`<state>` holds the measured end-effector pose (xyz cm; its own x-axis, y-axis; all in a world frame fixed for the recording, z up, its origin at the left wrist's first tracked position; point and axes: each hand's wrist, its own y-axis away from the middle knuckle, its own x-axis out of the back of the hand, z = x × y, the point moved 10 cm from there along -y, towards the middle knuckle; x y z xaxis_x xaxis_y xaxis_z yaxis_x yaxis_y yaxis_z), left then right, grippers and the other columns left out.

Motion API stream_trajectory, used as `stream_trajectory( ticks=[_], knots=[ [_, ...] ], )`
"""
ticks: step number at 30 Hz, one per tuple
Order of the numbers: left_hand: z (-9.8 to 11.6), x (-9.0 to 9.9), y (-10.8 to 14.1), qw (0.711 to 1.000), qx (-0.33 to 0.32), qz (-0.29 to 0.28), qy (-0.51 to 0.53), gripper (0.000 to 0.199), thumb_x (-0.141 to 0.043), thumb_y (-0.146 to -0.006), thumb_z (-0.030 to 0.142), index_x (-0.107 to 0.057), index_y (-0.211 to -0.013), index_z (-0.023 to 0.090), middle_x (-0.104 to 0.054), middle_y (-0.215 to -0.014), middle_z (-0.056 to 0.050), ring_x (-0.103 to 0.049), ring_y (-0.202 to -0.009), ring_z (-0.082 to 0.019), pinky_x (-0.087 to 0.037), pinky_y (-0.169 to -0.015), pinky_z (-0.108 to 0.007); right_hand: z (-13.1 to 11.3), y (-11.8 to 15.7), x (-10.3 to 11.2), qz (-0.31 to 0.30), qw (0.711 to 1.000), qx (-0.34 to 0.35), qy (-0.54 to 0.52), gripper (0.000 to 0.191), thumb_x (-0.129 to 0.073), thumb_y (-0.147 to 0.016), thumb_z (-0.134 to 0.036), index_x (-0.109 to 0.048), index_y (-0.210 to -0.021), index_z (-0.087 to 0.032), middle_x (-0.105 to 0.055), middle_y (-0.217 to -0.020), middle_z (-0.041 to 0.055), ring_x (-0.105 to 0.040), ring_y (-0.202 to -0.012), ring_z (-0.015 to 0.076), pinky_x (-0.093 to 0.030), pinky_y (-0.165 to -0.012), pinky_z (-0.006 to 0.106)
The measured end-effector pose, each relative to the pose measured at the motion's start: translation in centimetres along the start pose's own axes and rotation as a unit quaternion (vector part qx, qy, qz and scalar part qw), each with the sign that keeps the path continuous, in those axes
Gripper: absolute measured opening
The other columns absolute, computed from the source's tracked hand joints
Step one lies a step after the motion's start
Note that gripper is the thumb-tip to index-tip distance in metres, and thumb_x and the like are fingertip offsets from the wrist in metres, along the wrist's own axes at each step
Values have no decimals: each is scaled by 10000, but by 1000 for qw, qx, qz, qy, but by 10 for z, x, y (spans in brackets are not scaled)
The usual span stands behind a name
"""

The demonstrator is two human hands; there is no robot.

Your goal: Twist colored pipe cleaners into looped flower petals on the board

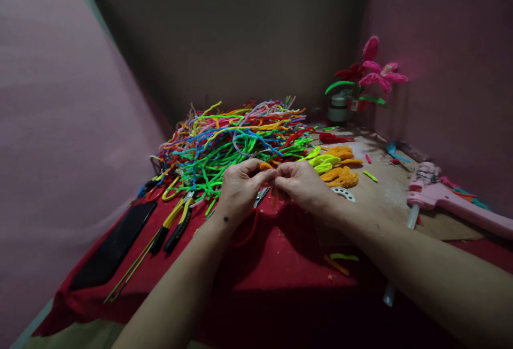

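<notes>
My left hand (244, 184) and my right hand (298, 182) meet above the red cloth, fingertips pinched together. Between them is an orange pipe cleaner (265, 166), mostly hidden by the fingers. A large heap of coloured pipe cleaners (236, 138) lies just beyond my hands. Beside my right hand rest bent orange pipe-cleaner pieces (342, 176) and yellow-green looped ones (324, 163). Under my hands, the metal blades of a tool (261, 197) and a red loop (246, 234) partly show.
At left lie yellow-black pliers (178, 223), a dark phone (114, 245) and thin green stems (132, 269). A pink glue gun (452, 199) with a clear stick rests at right on a board (393, 188). Pink pipe-cleaner flowers (382, 76) stand behind, near a small jar (337, 107).
</notes>
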<state>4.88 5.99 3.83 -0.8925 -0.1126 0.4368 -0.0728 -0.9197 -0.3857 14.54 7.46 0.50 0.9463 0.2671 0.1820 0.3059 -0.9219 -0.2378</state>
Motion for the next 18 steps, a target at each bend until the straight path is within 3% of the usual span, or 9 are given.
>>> stream_trajectory(
  ticks=[6, 9, 11, 14, 18],
  knots=[
    [25, 3, 10, 975, -151, 55, -155, 113, -545, -763, 225, -633, -738, 160, -619, -700, -15, -548, -647, -115, -409, -622, -217, 2, -2, -2, -14, 1000, -10, 13, 163, -460, -639, -109, -522, -495, -153, -517, -411, -15, -459, -368, 81, -351, -386, 188],
    [36, 2, 13, 961, -204, 59, -176, 82, -558, -748, 195, -621, -710, 158, -605, -689, -13, -543, -660, -112, -408, -644, -217, 4, -2, -6, -39, 999, -26, -23, 156, -456, -626, -98, -522, -493, -148, -506, -396, -25, -445, -350, 74, -347, -378, 183],
    [29, 2, 8, 976, -169, 39, -129, 69, -568, -740, 203, -617, -722, 158, -599, -690, -10, -537, -655, -111, -412, -631, -215, 5, -2, -7, -45, 997, -34, -45, 158, -474, -631, -108, -514, -484, -147, -502, -386, -26, -440, -344, 71, -344, -379, 181],
    [10, -1, -1, 998, -63, -19, 11, 90, -594, -718, 224, -608, -780, 160, -589, -703, 2, -529, -632, -104, -420, -595, -207, 7, -1, -8, -43, 996, -46, -68, 178, -526, -645, -151, -495, -469, -149, -503, -377, -26, -432, -331, 68, -319, -363, 180],
    [-8, -7, -4, 986, 37, -80, 144, 135, -633, -689, 262, -589, -759, 156, -565, -667, 20, -515, -580, -86, -423, -569, -202, 6, 0, -11, -52, 993, -49, -94, 177, -542, -633, -149, -488, -465, -149, -513, -376, -21, -428, -325, 71, -316, -361, 187]
  ],
)
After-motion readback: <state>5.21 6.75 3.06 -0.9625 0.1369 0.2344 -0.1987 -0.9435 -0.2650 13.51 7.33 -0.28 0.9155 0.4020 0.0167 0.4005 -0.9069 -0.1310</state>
